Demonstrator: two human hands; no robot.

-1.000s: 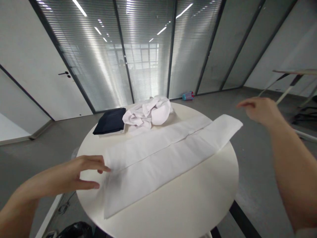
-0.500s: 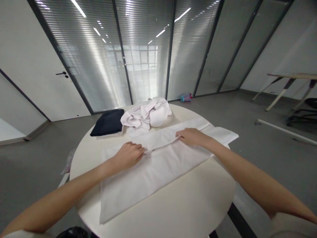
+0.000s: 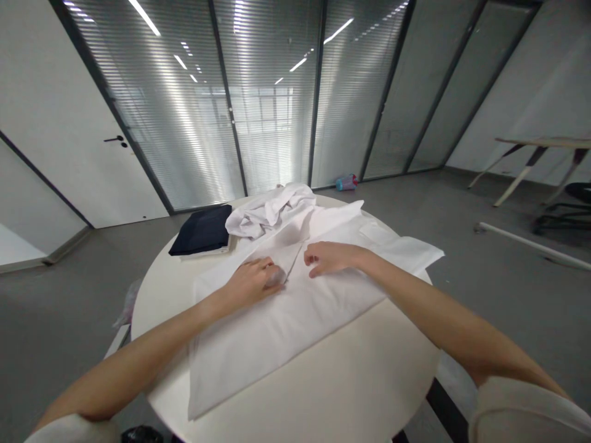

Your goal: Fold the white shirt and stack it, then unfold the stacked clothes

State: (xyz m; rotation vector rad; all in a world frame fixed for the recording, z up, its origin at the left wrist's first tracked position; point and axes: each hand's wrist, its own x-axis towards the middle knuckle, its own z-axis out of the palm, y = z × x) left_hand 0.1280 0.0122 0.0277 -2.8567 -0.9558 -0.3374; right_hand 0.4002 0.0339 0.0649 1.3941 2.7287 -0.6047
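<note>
A long folded white cloth (image 3: 295,314) lies diagonally across a round white table (image 3: 351,381). My left hand (image 3: 253,282) rests on the cloth near its middle, fingers curled and pinching the edge of the upper layer. My right hand (image 3: 329,257) is just to its right, fingers bent and gripping the same layer, which is lifted and peeled back toward the far side. The raised flap (image 3: 323,224) stands up behind both hands.
A crumpled white garment (image 3: 268,212) and a folded dark navy garment (image 3: 203,229) lie at the table's far side. Glass partitions with blinds stand behind. A small bottle (image 3: 346,182) sits on the floor; a desk (image 3: 540,147) stands at the right.
Both hands came in from the cloth's ends to its middle and took hold of the upper layer. The layer now lifts and opens toward the far side.
</note>
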